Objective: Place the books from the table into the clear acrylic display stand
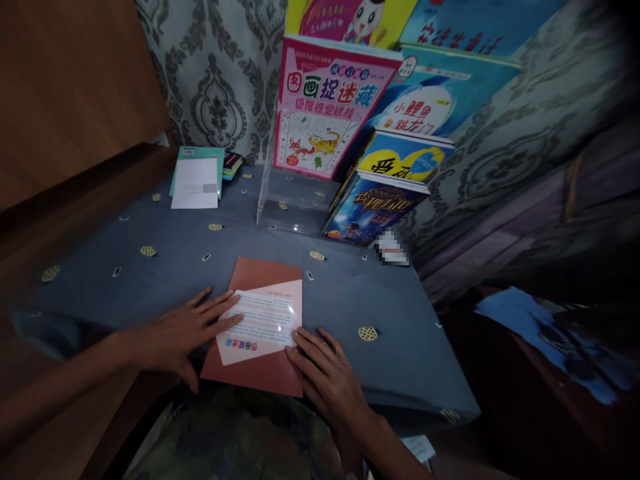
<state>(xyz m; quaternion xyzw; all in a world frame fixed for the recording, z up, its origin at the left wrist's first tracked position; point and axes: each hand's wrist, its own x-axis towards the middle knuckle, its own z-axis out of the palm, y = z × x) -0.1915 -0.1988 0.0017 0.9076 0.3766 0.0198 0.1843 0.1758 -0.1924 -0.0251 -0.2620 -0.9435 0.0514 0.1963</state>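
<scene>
A reddish-brown booklet (265, 273) lies flat near the front edge of a table covered by a blue-grey cloth (165, 260). On it rests a white and pink printed sheet (267, 320). My left hand (183, 330) lies flat with fingers stretched out, fingertips on the sheet's left edge. My right hand (327, 373) is flat too, its fingers spread, touching the sheet's lower right corner and the booklet.
A clear acrylic stand (295, 200) at the back holds a pink children's book (325, 107). Blue and yellow books (395, 180) lean to its right. A teal book with a white paper (196, 180) lies at the back left. Patterned curtain behind, wooden panel left.
</scene>
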